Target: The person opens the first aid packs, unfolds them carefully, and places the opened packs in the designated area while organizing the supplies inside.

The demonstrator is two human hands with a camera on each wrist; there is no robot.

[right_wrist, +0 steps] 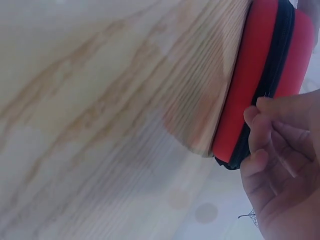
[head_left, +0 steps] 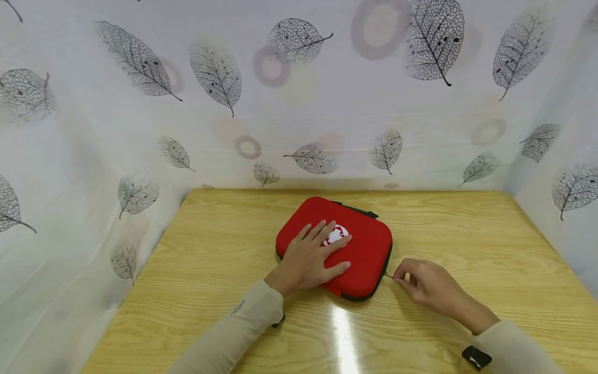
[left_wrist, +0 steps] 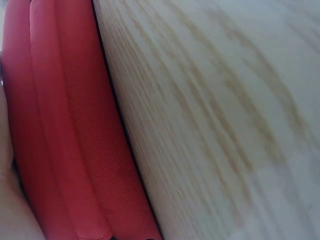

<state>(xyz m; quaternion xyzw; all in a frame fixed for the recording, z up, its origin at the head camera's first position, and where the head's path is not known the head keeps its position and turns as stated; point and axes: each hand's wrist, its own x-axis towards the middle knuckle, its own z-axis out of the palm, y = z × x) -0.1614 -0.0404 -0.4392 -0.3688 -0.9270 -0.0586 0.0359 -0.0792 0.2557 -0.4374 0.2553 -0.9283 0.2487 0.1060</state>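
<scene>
A red zippered case [head_left: 366, 254] with a white round emblem [head_left: 335, 236] lies flat and slightly turned on the table. My left hand [head_left: 306, 259] rests on its lid, fingers spread and straight, partly covering the emblem. At the case's right side, my right hand [head_left: 427, 285] pinches the zipper pull [head_left: 389, 276] between thumb and forefinger. In the right wrist view, the black zipper [right_wrist: 278, 50] runs around the red side wall, and the fingertips are right at it. The left wrist view shows the case's red side [left_wrist: 85, 120] close up, lying on the wood.
The wood-grain table [head_left: 224, 234] extends around the case on all sides. A black handle strap [head_left: 357, 210] sits along the case's far edge. Pale curtains with a leaf print [head_left: 299, 98] hang behind the table and to both sides.
</scene>
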